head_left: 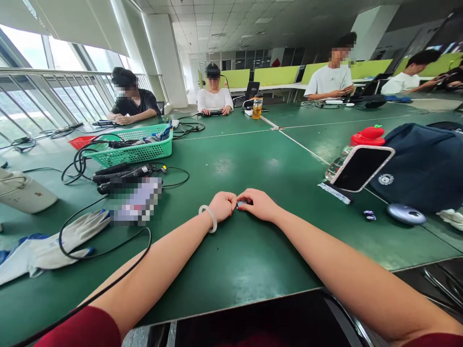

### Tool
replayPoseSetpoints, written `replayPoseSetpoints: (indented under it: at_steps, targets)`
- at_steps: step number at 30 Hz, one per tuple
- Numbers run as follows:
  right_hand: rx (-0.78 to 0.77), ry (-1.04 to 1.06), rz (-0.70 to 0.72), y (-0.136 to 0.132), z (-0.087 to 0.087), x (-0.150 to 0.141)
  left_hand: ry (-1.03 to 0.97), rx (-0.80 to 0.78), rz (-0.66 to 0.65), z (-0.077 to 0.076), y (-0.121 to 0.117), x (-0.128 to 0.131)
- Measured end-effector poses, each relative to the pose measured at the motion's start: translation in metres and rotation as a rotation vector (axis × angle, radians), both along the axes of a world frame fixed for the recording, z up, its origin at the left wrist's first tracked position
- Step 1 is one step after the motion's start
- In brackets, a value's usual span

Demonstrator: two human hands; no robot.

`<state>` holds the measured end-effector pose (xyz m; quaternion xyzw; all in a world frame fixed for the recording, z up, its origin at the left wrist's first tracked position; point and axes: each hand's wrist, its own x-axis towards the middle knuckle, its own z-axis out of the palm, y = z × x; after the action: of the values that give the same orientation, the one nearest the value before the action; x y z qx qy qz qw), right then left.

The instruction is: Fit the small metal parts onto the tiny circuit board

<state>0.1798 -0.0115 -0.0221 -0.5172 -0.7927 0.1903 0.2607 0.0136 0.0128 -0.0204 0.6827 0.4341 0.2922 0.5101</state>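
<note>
My left hand (223, 204), with a pale bangle (213, 220) on its wrist, is closed with its fingers curled over the green table (231, 260). Whatever it may hold is hidden. Close beside it, almost touching, my right hand (261, 205) has thumb and fingers bent together around a small dark and greyish thing (240, 204), too small to name. Dark red shows at the fingertips. Both forearms reach in from the table's near edge, and a black cable (144, 250) passes over my left forearm.
Left: work gloves (77, 233), black devices (123, 177), a green basket (137, 152), a white bucket (27, 193). Right: a phone (362, 168) leaning on a red-lidded bottle (338, 161), a computer mouse (406, 214), a dark blue bag (427, 164). Several people sit or stand around the table.
</note>
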Motion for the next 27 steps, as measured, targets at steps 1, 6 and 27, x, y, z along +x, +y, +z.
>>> replayPoseSetpoints:
  at_steps: [1, 6, 27]
  targets:
    - [-0.011, 0.027, 0.007, 0.001, 0.000, 0.001, 0.025, -0.002, -0.007, 0.001, -0.001, 0.001]
    - [-0.120, 0.195, 0.032, 0.008, -0.002, 0.011, 0.076, 0.039, -0.045, 0.006, -0.005, 0.003]
    - [-0.386, 0.582, 0.084, 0.021, -0.003, 0.034, 0.045, -0.087, -0.053, 0.009, -0.002, 0.004]
